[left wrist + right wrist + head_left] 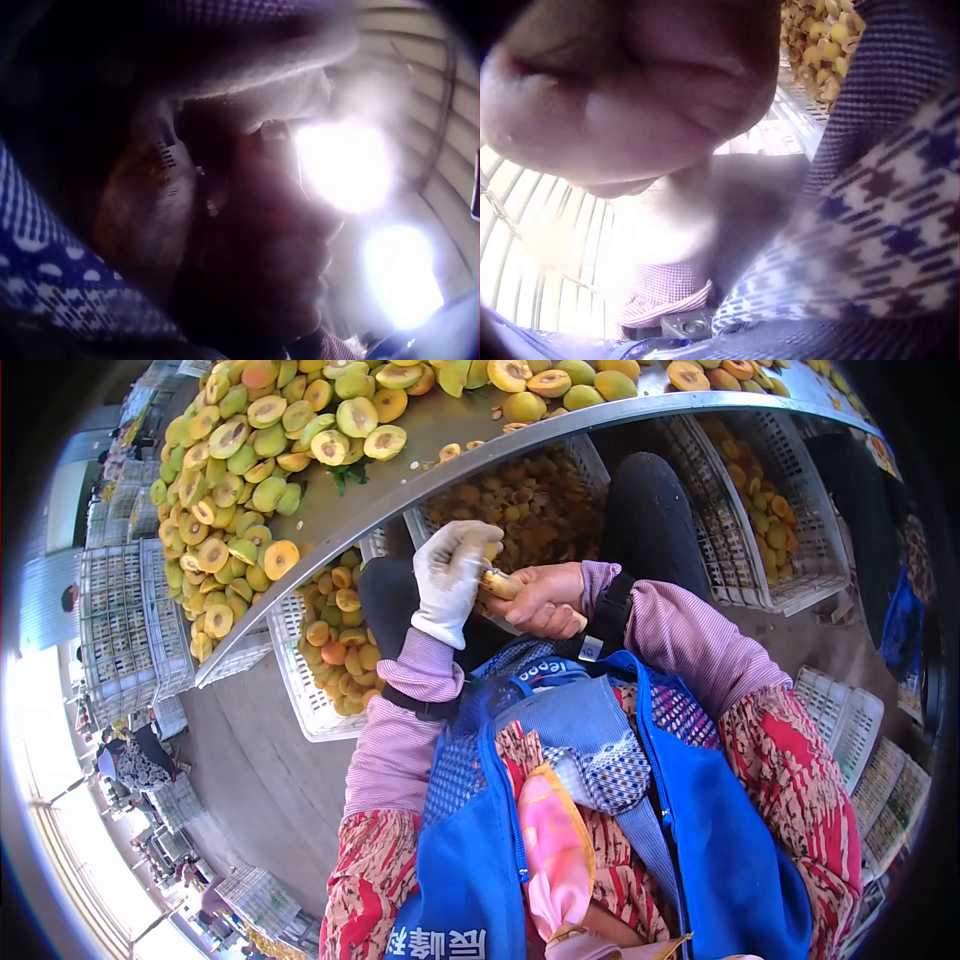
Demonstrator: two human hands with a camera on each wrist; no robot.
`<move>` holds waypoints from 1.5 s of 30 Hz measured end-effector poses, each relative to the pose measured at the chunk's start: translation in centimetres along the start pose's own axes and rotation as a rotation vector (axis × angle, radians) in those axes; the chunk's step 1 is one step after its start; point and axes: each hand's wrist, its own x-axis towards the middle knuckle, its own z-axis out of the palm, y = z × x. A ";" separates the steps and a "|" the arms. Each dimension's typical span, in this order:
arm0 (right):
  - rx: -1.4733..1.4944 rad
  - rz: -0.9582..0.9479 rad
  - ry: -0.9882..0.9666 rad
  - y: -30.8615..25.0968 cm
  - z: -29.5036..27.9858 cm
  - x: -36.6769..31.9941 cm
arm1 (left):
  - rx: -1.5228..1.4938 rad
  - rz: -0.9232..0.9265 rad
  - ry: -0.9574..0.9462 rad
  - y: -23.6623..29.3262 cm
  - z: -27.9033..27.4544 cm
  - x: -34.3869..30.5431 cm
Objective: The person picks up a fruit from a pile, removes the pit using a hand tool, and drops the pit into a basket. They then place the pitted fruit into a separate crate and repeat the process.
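My left hand, in a white glove, has its fingers curled round a yellow apricot piece, mostly covered by the glove. Close beside it, my bare right hand grips a slim tool with a pale wooden-looking handle; its working end is hidden between the hands. Both hands meet over my lap, below the metal table edge. In the left wrist view the glove is above the dark bare hand. The right wrist view shows the curled bare hand near the camera.
A metal table carries a heap of halved apricots. Below its edge stand a white crate of apricots, a crate of yellow pieces and another crate at right. Stacked crates are at far left.
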 end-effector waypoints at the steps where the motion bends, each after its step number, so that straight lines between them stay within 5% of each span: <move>1: -0.034 0.017 -0.033 0.1 0.2 0.0 | 0.004 0.006 0.002 0.7 -0.1 -0.1; 3: -0.035 0.019 -0.065 0.0 0.6 -0.1 | -0.049 -0.130 -0.142 2.0 -0.4 -0.1; 4: 0.018 0.005 -0.107 0.1 0.7 0.1 | -0.330 -0.158 -0.215 2.0 -0.6 0.0; 7: 0.072 -0.050 -0.210 0.0 0.6 0.6 | -0.700 -0.348 0.135 1.8 0.9 -0.5; 9: 0.072 -0.121 -0.229 -0.5 1.2 0.0 | -0.718 -0.284 0.316 2.5 -1.1 -0.3; 11: -0.151 -0.071 0.295 -1.2 2.0 -0.1 | -0.270 -0.114 0.625 4.0 -5.8 -0.6; 12: -0.556 -0.206 0.623 -0.3 1.0 0.7 | 0.262 -0.033 0.669 3.6 -9.0 -0.7; 13: -0.785 -0.183 0.944 -0.1 0.7 1.0 | 1.104 0.107 0.773 1.3 -14.3 -0.2; 14: -0.652 -0.216 0.933 -0.3 1.2 1.0 | 1.343 -0.044 0.856 4.8 -13.0 0.3; 17: -0.526 -0.268 0.898 -1.0 1.1 2.0 | 0.967 -0.099 0.520 6.6 -12.7 5.4; 21: -0.619 -0.262 0.863 -1.3 0.2 2.3 | 1.248 -0.158 0.286 2.1 -9.8 15.4; 23: -0.628 -0.257 0.852 -1.6 0.2 1.9 | 1.310 -0.347 0.295 0.1 -7.9 18.1; 27: -0.595 -0.296 0.842 -1.7 0.3 1.8 | 1.111 -0.280 0.385 -1.0 -7.6 18.7; 29: -0.513 -0.388 0.820 -1.8 0.5 2.0 | 0.627 -0.222 0.253 -1.5 -8.4 17.8; 31: -0.464 -0.407 0.801 -2.0 1.3 1.9 | 0.354 -0.197 0.391 3.0 -5.3 13.6; 32: -0.416 -0.423 0.777 -1.9 1.9 1.9 | 0.255 0.002 0.437 0.8 -6.5 12.1; 35: -0.491 -0.357 0.739 -1.9 4.0 1.8 | -0.730 -0.127 0.306 3.3 -3.4 5.3; 37: -0.569 -0.290 0.715 -1.2 3.7 2.3 | -0.818 -0.184 0.347 1.2 -3.7 2.8; 39: -1.077 -0.519 0.871 -0.1 2.6 3.8 | -0.774 -0.231 0.419 -0.5 -3.6 1.8; 45: -1.180 -0.385 1.012 -1.2 2.7 5.1 | -0.514 -0.190 0.462 -2.2 -2.2 2.1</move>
